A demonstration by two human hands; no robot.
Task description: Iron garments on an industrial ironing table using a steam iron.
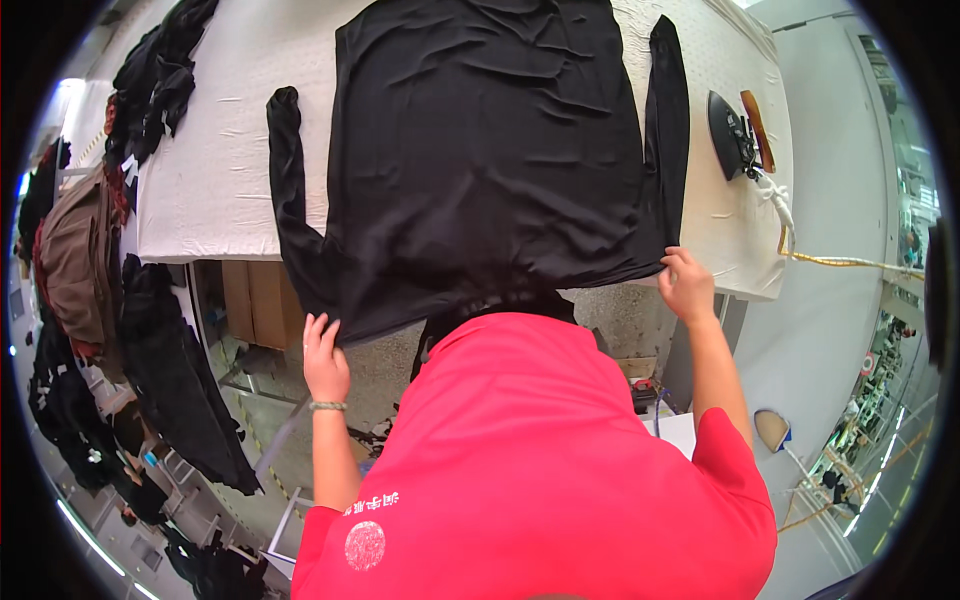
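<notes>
A black long-sleeved top (480, 150) lies spread over the pale padded ironing table (225, 190), its body lightly wrinkled. Both sleeves point away from me, one along each side. The near part of the top reaches over the table's front edge toward me. At its near left corner my left hand (326, 365) pinches the cloth, with a braided band round the wrist. My right hand (688, 285) is closed on the near right corner, fingertips at the edge. The cloth is drawn out between my hands; its middle near edge dips close to my red shirt.
An iron (732, 138) with a brown handle rests at the table's right, its cord running off right. Dark garments (155, 80) lie at the far left; more clothes (180, 370) hang left of the table. Cardboard boxes (262, 303) sit under it. Another iron-shaped object (772, 430) is at lower right.
</notes>
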